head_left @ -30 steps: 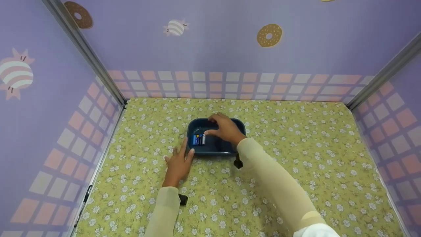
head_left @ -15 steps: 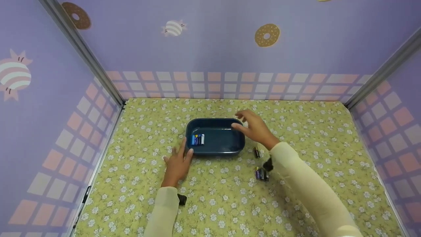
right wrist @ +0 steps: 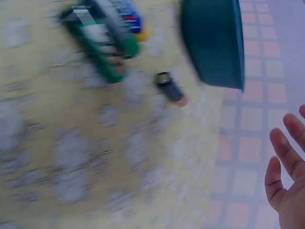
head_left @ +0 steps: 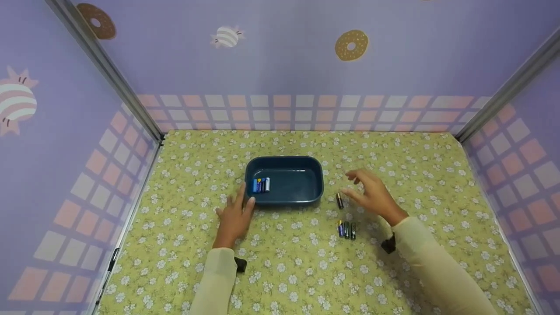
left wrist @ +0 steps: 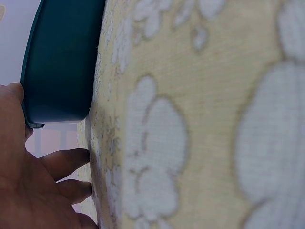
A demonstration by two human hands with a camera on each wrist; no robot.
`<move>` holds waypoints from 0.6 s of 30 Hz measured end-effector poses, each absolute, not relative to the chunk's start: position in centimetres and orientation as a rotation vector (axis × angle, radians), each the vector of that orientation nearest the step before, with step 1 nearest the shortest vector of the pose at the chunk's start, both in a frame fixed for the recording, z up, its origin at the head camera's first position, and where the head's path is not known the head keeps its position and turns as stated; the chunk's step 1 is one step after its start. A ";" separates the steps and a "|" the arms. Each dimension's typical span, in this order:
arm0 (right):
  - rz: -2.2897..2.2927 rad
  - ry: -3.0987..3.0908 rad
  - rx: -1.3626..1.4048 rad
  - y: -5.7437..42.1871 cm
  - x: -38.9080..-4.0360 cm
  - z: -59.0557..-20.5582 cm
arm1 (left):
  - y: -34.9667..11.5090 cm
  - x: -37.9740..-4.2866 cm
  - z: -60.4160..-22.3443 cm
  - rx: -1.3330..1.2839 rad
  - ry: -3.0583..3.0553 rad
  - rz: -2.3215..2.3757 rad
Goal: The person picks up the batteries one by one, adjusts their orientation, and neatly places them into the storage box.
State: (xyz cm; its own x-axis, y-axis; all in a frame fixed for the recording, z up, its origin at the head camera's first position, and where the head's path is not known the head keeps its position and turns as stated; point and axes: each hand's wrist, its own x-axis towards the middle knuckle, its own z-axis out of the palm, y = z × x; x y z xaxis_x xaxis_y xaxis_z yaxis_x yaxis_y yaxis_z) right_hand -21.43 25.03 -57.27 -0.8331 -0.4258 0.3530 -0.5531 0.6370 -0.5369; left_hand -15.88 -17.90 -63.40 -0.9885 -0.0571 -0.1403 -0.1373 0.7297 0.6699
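A dark teal plastic basin (head_left: pixel 302 188) stands on the table with several batteries (head_left: pixel 261 185) lying side by side at its left end. My left hand (head_left: pixel 234 221) rests at the front left corner, thumb and forefinger touching the basin; its other fingers meet the cloth in the left wrist view. My right hand (head_left: pixel 372 194) hovers right of the basin, fingers parted and holding nothing. Just left of that hand lies a single black battery with a copper-coloured end (head_left: pixel 340 201). Closer to me, a purple-and-yellow battery (head_left: pixel 341 229) and two dark green batteries (head_left: pixel 350 230) lie in a row.
A yellow-green flowered cloth (head_left: pixel 288 262) covers the table. Purple panels (head_left: pixel 280 57) with pink and white squares enclose the back and both sides. Metal posts (head_left: pixel 109 70) stand at the rear corners.
My right hand has come out of the basin and moved right and toward me, uncovering the loose batteries. The left hand stays at the basin's corner, and the batteries inside have not moved.
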 end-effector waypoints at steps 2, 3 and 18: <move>0.978 -2.693 0.799 25.7 -20.6 -57.9 | -17.9 -15.9 -63.4 -0.164 2.816 1.109; 0.984 -2.708 0.795 26.0 -20.3 -58.2 | -18.0 -15.9 -63.4 -0.168 2.815 1.107; 0.885 -2.807 0.900 28.4 -17.3 -61.4 | -17.8 -15.9 -63.4 -0.164 2.805 1.106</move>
State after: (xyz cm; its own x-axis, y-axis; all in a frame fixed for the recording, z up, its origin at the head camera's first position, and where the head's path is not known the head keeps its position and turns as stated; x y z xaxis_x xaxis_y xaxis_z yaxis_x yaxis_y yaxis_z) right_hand -17.28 28.43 -61.41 -0.8271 -0.5148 0.2258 -0.5512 0.6637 -0.5056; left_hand -15.91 -17.83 -63.36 -0.9867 -0.0563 -0.1525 -0.1452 0.7267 0.6715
